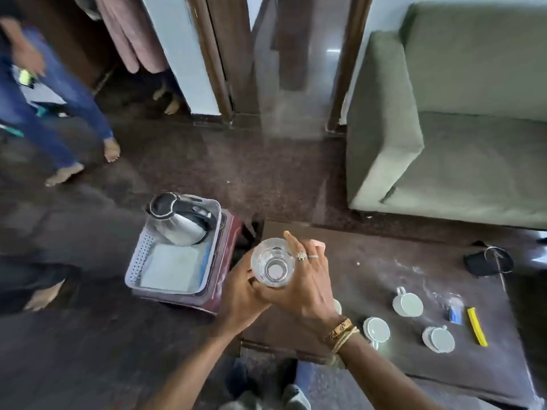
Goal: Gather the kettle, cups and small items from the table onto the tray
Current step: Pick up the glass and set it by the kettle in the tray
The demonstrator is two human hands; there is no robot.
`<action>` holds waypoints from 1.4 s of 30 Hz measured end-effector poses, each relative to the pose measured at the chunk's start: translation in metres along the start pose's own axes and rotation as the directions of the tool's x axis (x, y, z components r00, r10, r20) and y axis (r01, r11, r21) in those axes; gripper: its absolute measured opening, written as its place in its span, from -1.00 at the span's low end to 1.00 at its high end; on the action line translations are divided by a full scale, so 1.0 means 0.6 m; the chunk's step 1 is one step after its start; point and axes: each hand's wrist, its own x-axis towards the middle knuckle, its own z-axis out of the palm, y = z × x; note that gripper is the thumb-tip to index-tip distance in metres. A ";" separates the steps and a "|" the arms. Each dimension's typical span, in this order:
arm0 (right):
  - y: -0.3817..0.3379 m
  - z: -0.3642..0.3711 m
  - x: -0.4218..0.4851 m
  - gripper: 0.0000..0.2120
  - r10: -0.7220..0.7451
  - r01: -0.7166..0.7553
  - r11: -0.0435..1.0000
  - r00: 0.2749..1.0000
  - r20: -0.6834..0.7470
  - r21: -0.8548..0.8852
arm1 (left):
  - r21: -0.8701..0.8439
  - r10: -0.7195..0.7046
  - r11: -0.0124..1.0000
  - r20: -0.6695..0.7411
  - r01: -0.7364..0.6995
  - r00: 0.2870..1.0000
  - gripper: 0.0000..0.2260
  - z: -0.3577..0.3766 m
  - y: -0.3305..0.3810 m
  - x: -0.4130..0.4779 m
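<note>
In the head view, both hands are holding one clear glass (273,263) upright, its mouth facing up toward the camera. It is hanging just inside the left edge of the table (370,261), near the far-left corner. The right hand (307,279) is wrapping the glass's right side with curled fingers. The left hand (242,294) is cupping its lower left side, so both are clamped on it.

The tray (136,261) is sitting off the table, just beyond that left edge, and the left hand is nearer to it. The kettle (180,220) is already lying in the tray's far end. I judge the near end, over the white liner (171,267), to be the spot for the glass.

The white cups (408,303) are waiting near the table's front right.
</note>
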 end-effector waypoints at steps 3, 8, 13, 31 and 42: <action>-0.030 0.001 -0.001 0.05 -0.034 0.032 0.999 0.995 0.090 0.032 | 0.003 -0.029 1.000 -0.062 0.030 0.998 -0.43 -0.029 0.005 -0.015; -0.079 0.002 -0.005 -0.03 -0.116 0.114 0.993 0.991 0.068 0.032 | -0.031 -0.031 0.999 -0.119 0.028 0.992 -0.47 -0.067 0.007 -0.037; -0.115 0.015 -0.007 -0.11 -0.144 0.144 0.990 0.986 0.078 0.016 | -0.070 -0.090 0.995 -0.189 0.078 0.978 -0.37 -0.095 -0.003 -0.054; -0.273 0.093 0.007 -0.02 -0.118 0.113 0.992 0.987 0.111 0.051 | -0.075 -0.039 0.997 -0.217 0.023 0.975 -0.38 -0.264 -0.066 -0.032; -0.383 0.190 0.038 -0.01 -0.107 0.098 0.993 0.982 0.156 0.064 | -0.106 -0.039 0.994 -0.177 0.021 0.983 -0.36 -0.394 -0.155 -0.005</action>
